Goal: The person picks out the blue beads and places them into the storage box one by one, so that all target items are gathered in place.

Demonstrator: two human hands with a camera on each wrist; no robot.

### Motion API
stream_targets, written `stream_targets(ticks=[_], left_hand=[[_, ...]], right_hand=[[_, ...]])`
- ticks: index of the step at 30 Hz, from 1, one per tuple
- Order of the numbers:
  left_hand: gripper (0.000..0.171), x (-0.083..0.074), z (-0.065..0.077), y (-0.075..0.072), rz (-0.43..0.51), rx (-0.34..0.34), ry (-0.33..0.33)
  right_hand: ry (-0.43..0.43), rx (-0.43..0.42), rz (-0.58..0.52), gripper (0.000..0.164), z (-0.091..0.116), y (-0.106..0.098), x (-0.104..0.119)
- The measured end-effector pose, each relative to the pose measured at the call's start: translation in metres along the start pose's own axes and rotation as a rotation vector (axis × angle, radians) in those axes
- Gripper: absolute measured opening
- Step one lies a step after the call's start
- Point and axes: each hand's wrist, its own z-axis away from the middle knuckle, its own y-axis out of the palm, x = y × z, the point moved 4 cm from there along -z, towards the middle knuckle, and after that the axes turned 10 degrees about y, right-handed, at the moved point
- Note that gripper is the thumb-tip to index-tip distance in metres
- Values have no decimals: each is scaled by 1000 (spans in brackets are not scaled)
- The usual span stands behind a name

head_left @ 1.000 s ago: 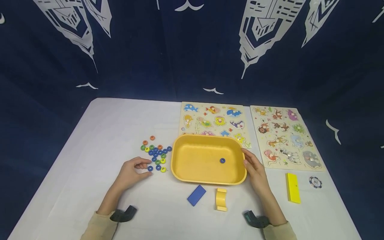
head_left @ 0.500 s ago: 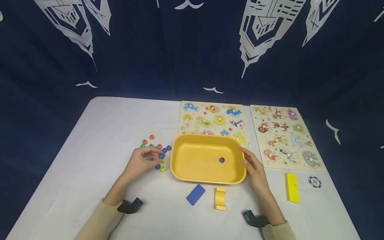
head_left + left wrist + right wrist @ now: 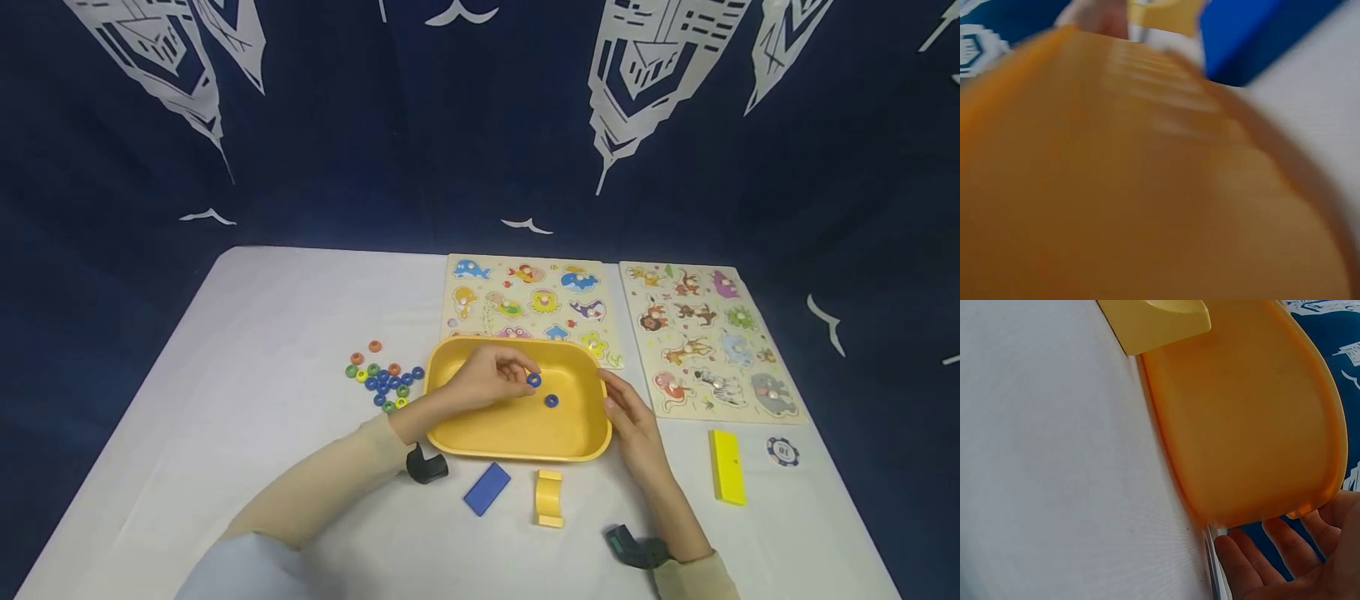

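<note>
A blue ring (image 3: 533, 380) is pinched in the left hand (image 3: 487, 377) over the yellow tray (image 3: 480, 433), just above another blue ring (image 3: 551, 401) on its bare floor, while the right hand (image 3: 633, 425) rests relaxed against the right rim.

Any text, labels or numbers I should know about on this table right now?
Poker chip, right edge of the table: a mark in its centre that may be a number, too small and blurred to read.
Two animal puzzle boards: pictures only, no words legible.
Yellow tray, rings, blocks: no writing visible.
</note>
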Motion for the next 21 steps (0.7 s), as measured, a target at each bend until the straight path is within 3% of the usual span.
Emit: stream_targets(ticks=[4, 9, 15, 21], left_hand=[[20, 16, -8, 12, -30, 5, -25], [18, 25, -11, 20, -173, 46, -42], [18, 29, -11, 25, -373, 103, -67], [18, 28, -9, 28, -445, 143, -91]], right_hand=[[-2, 7, -2, 40, 0, 0, 0], [-22, 11, -14, 40, -1, 0, 3], [-28, 9, -11, 40, -1, 0, 2], [-11, 9, -8, 39, 1, 1, 4]])
